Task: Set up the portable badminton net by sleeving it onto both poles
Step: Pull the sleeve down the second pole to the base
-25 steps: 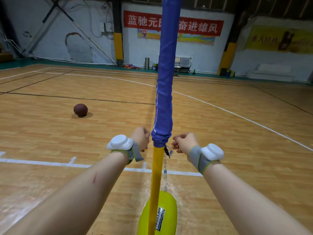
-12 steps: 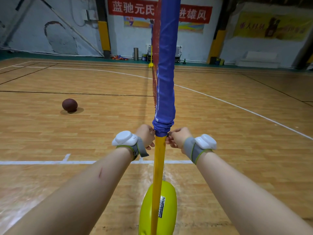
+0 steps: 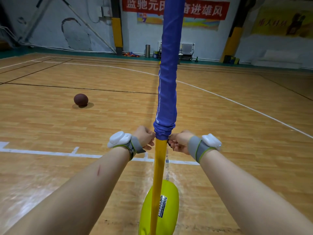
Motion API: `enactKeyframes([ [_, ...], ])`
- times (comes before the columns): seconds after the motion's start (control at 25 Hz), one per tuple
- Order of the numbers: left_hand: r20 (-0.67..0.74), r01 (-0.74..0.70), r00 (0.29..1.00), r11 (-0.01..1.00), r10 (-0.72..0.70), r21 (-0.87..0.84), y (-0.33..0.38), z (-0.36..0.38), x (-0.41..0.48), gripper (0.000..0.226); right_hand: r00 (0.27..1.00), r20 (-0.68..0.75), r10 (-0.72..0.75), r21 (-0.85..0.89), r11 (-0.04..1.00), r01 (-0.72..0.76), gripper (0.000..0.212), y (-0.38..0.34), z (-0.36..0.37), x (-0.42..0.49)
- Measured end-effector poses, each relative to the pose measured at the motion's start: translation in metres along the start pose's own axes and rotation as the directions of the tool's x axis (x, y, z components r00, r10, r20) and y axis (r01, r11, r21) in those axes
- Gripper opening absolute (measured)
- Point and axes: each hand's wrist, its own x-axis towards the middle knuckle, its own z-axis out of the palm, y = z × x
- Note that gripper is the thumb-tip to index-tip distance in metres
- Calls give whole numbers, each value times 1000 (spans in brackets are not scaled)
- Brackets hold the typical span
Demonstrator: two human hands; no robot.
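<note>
Now both arms reach straight out, forearms converging on the post. The left hand [image 3: 144,137] sits hard against the left side of the bunched hem of the blue sleeve [image 3: 166,99], back of the hand up, its fingers clenched onto the gathered fabric. A white sensor unit [image 3: 119,139] rides that wrist on a grey strap. Across the post, the right hand [image 3: 179,141] mirrors it, fingers curled in and pinching the hem from the right, a small dark cord looping out beneath them. Its wrist carries a matching white unit [image 3: 211,142].

Around them lies the wooden floor [image 3: 50,133] with white and black court lines. A dark brown basketball [image 3: 81,99] rests well off to the left, apart from everything. Far back, a metal bin [image 3: 147,50] stands by the wall, grey seats [image 3: 186,49] to its right, and a red banner [image 3: 203,9] hangs above; the sleeve cuts across it and hides the middle of its lettering.

Centre frame, the sleeve stands upright on the yellow pole [image 3: 158,167], running out of the top of the shot, smooth higher up, wrinkled and crumpled at the bottom where the hands grip. Below the hem the pole is bare, dropping into a yellow-green base [image 3: 171,192] on the floor, a dark label stuck on it.
</note>
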Motion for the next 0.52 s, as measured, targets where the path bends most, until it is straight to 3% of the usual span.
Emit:
enactKeyframes([
  [0.2,10,18,1000,968,-22,250,-15,11,3,31,998,-24,-59,-274,960,50,32,21,8,18],
  [0.52,56,91,990,892,-129,442,-55,34,13,33,1000,-24,-10,-351,936,1,30,67,14,45],
])
